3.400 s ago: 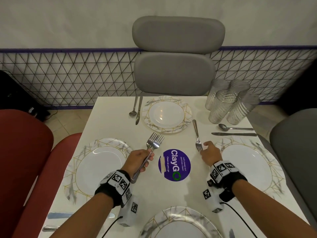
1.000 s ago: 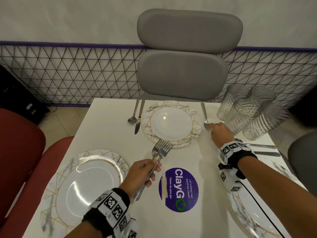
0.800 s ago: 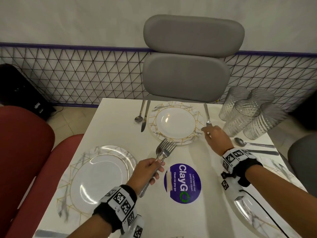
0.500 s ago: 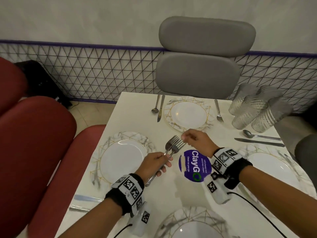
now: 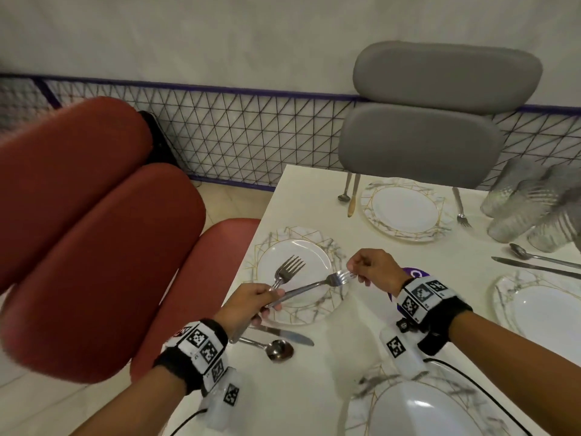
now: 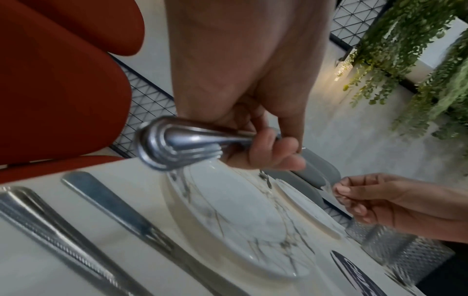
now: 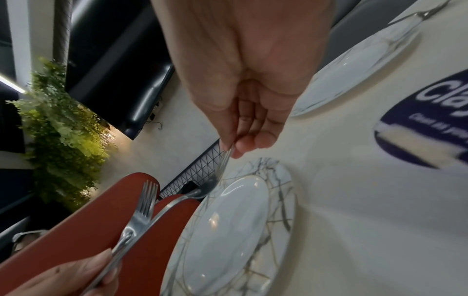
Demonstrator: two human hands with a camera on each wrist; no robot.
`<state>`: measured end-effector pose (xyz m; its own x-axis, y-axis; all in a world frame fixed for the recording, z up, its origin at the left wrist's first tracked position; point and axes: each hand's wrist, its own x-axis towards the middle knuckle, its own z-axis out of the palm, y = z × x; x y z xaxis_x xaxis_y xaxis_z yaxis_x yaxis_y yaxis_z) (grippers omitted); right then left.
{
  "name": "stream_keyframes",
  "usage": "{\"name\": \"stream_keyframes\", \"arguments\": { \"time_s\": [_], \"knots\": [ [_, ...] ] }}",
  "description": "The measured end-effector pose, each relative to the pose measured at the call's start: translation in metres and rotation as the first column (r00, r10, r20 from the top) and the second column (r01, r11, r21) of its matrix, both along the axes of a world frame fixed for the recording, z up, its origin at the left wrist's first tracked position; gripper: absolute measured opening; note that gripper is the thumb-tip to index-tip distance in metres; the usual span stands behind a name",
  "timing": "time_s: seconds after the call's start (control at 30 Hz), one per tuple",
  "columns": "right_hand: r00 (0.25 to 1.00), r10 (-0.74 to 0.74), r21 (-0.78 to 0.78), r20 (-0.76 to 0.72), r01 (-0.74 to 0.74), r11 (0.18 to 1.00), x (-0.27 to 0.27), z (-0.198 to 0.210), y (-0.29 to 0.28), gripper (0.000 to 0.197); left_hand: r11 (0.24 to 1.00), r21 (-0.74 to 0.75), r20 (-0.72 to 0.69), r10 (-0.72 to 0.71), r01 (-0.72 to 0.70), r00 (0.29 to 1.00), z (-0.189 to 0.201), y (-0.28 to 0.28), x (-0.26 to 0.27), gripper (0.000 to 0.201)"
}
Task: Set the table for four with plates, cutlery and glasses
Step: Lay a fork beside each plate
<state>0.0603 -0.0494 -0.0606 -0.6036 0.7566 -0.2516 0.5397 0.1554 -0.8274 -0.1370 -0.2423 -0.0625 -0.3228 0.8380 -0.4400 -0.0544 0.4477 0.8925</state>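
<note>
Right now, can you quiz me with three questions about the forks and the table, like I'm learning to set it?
1. True or false: the left hand holds two forks by their handles.
2. Which part of the lower fork does the right hand pinch? A) handle B) prongs C) nothing
3. Fill in: the knife and spoon lie beside the plate nearest the ____ chair.

Key: 1 true; 2 B; 3 red.
</note>
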Motion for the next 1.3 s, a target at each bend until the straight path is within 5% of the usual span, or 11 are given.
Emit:
{"name": "stream_keyframes", "arguments": {
  "time_s": [0.33, 0.47, 0.67, 0.8, 1.0, 1.3],
  "knots": [
    [0.954, -0.261, -0.099, -0.15, 0.248, 0.964, -0.061, 0.006, 0.037, 0.033, 0.89, 0.13, 0.188, 0.411, -0.437, 0.892, -0.003, 0.058, -0.058, 0.013],
    [0.928, -0.334, -0.127, -0.162, 0.316, 0.94, -0.078, 0.001, 0.064, 0.034, 0.845, 0.158, 0.169, 0.487, -0.511, 0.857, -0.009, 0.099, -0.077, 0.015],
    [0.906, -0.408, -0.21, -0.115, 0.38, 0.901, -0.099, -0.003, 0.108, 0.035, 0.927, 0.116, -0.019, 0.362, -0.358, 0.932, -0.019, 0.153, -0.109, 0.02],
    [0.937, -0.34, -0.325, -0.077, 0.299, 0.897, -0.11, -0.009, 0.129, 0.041, 0.959, 0.02, -0.074, 0.285, -0.284, 0.956, -0.028, 0.176, -0.127, 0.012],
    [0.937, -0.348, -0.265, 0.01, 0.338, 0.903, -0.128, -0.047, 0.131, 0.038, 0.954, -0.101, -0.156, 0.266, -0.284, 0.951, -0.052, 0.198, -0.147, 0.026],
    [0.96, -0.277, -0.142, 0.049, 0.281, 0.949, -0.121, -0.072, 0.127, 0.022, 0.947, -0.059, -0.23, 0.295, -0.316, 0.928, -0.064, 0.204, -0.155, 0.019]
  ]
}}
